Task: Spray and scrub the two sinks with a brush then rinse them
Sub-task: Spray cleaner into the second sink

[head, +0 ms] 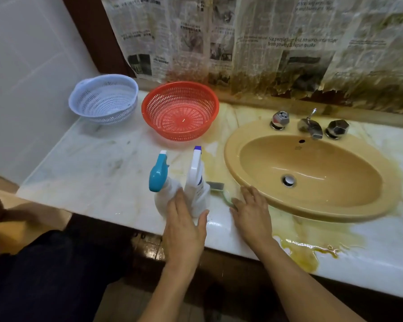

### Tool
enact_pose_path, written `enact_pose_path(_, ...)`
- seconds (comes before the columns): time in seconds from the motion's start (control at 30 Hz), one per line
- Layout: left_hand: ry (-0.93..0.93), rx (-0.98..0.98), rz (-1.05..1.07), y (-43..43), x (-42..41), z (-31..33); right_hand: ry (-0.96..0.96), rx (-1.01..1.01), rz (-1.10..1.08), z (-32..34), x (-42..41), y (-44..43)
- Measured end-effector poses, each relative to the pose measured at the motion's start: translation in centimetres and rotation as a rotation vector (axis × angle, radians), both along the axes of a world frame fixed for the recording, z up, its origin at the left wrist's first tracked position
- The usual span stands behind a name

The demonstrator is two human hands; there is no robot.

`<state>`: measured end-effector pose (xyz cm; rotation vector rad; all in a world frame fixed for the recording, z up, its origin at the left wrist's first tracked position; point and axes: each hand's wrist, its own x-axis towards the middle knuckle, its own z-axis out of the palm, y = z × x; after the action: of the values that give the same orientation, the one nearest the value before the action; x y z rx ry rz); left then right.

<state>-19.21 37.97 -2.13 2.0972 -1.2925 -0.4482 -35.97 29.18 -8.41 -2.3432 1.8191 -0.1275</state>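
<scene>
A tan oval sink (pixel 249 182) is set in the marble counter at the right, with a chrome tap (pixel 311 127) and two knobs behind the bowl. Two spray bottles stand left of it: one with a teal trigger (pixel 159 175) and a white one with a purple nozzle (pixel 196 180). A green-handled brush (pixel 220 188) lies between the white bottle and the sink. My left hand (pixel 184 226) has straight fingers at the base of the two bottles. Flat on the counter by the sink's rim lies my right hand (pixel 251 214), touching the brush handle. Only one sink is in view.
A red colander (pixel 180 110) and a pale blue colander (pixel 104 98) sit at the back left of the counter (pixel 91 173). Stained newspaper covers the wall behind. A yellowish puddle (pixel 312 249) spreads along the front edge right of my right arm.
</scene>
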Motion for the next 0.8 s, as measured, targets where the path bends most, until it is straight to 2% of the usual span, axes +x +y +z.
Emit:
enact_pose_path(0.17,-0.031,0.008,0.001,-2.0,-0.3,0.4,0.018,-0.156,-0.083,-0.3,0.0,0.4)
enact_pose_path(0.33,0.132,0.004,-0.072,-2.8,-0.4,-0.3,-0.041,-0.258,-0.139,0.8,-2.1,0.9)
enact_pose_path(0.47,0.127,-0.007,-0.18,-2.8,-1.6,0.2,-0.109,-0.33,-0.204,2.0,-5.4,1.9)
enact_pose_path(0.63,0.116,-0.033,-0.329,-1.4,-6.4,1.4,-0.22,-0.462,-0.25,4.4,-11.6,5.4)
enact_pose_path(0.8,0.156,-0.047,-0.483,-0.3,-14.0,2.2,-0.222,-0.504,-0.366,5.5,-19.8,9.7)
